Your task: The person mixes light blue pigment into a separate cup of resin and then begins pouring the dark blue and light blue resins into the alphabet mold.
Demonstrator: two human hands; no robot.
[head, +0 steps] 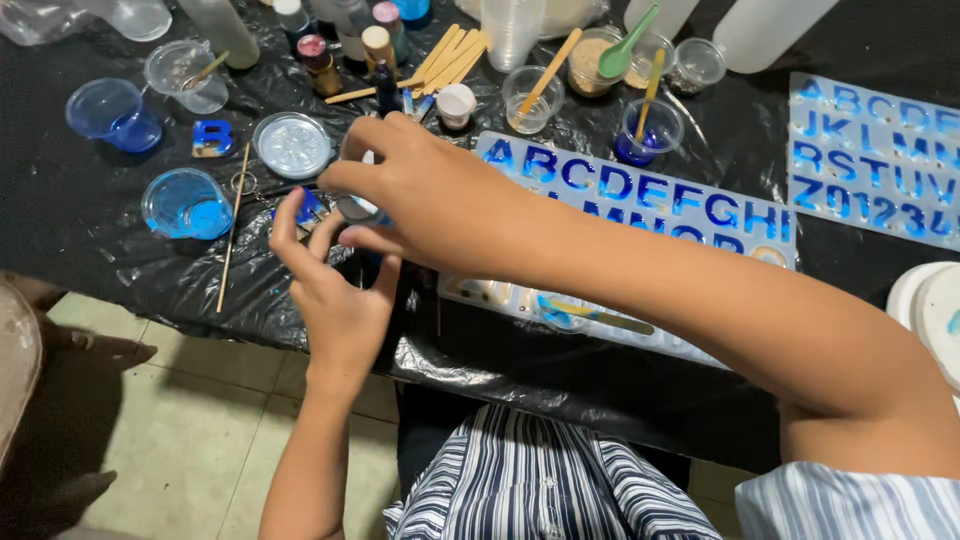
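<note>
Hands meet over table (pixel 120 260) | left hand (pixel 335 290) fingers cup small vial (pixel 358 210) | right hand (pixel 425 195) fingers pinch its top | letter mould (pixel 640 195) just right of fingers

The left hand (pixel 335 290) is reaching up from the near side, with its bare arm going straight up the middle left. Its palm is facing up and to the right. Its fingers are curling in, and the thumb is sticking up on the left side. The right hand (pixel 420 195) is coming in from the right, just above the left hand. Its long bare arm is crossing from the near right corner toward the far left. Its back is facing up, its wrist is bending down a little, and its fingers are curling down and pinching together. The two hands are meeting close, fingertips almost touching.
</note>
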